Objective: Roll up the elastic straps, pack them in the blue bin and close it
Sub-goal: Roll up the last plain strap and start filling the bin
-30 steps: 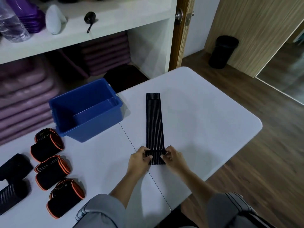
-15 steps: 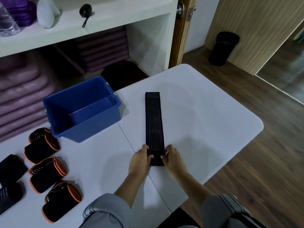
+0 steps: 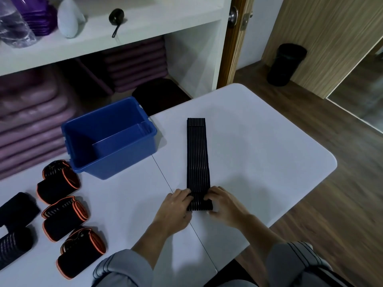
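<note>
A black ribbed elastic strap (image 3: 197,154) lies flat on the white table (image 3: 259,154), running away from me. Its near end is turned over into a small roll. My left hand (image 3: 176,210) pinches the roll's left side and my right hand (image 3: 224,206) pinches its right side. The blue bin (image 3: 109,137) stands open to the left of the strap, with a loose blue panel leaning inside it. Three rolled black straps with orange edges (image 3: 62,216) lie at the left, and two plain black rolls (image 3: 14,212) lie beyond them at the frame's edge.
White shelves (image 3: 124,36) behind the table carry purple stacked mats, a plastic bag, a white object and a small black scoop. A dark stool (image 3: 159,94) sits behind the bin. A black waste bin (image 3: 287,65) stands on the wooden floor to the right.
The rolled end has grown slightly and crept forward along the strap under both hands. The camera view shifted a little.
</note>
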Available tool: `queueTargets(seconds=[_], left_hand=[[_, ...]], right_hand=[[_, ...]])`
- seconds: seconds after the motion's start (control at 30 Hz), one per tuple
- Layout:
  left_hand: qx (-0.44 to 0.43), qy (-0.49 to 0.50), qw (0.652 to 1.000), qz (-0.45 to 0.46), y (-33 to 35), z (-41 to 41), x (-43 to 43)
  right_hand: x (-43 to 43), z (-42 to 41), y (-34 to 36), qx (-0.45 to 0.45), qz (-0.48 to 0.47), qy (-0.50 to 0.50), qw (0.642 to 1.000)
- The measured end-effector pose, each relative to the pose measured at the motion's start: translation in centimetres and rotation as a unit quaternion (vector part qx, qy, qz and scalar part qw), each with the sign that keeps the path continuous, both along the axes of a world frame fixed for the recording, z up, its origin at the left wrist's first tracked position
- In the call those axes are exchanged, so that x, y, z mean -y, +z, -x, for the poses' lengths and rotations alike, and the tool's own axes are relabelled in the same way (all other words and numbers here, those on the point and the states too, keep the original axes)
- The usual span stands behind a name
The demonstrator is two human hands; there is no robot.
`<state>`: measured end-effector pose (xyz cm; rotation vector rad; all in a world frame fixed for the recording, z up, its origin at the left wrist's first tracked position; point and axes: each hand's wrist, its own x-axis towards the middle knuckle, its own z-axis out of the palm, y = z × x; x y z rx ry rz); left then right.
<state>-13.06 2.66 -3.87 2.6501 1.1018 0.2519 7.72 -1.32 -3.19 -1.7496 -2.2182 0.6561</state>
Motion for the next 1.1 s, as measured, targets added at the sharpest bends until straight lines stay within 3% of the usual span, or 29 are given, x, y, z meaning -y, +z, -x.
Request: queueTargets(seconds=[0.1,0.2,0.33,0.53,0.73,0.9,1.0,1.1], left_hand=[[0.028,0.001,1.0,-0.011,-0.3,0.0,-0.4],[0.106,0.055,0.991,0.061,0.1,-0.3,-0.5],[0.18,0.216,0.93,0.236,1.7,-1.4,-0.7],[0.181,0.326,0.883,0.287,0.8,-2.9,-0.1],[0.186,0.335,0.891,0.244,0.6,-3.3,0.3],[0.122,0.288,0.937,0.153,0.6,-2.5,-0.5],[0.089,0.151,0.985,-0.001,0.0,-1.8,-0.9],[0.053,0.013,0.994,-0.098,-0.7,-1.1,-1.3]], right_hand=[[0.1,0.2,0.0,-0.021,-0.023,-0.011,0.999],[0.1,0.4,0.0,-0.06,-0.033,-0.055,0.996],[0.2,0.8,0.4,-0.11,-0.024,-0.112,0.987],[-0.1,2.2,-0.2,-0.155,0.063,-0.235,0.958],[-0.3,2.4,-0.7,-0.131,0.072,-0.259,0.954],[-0.1,2.0,-0.5,-0.049,0.022,-0.218,0.975],[0.0,1.4,-0.4,-0.028,-0.074,-0.123,0.989],[0.3,0.5,-0.5,-0.006,-0.089,-0.043,0.995]])
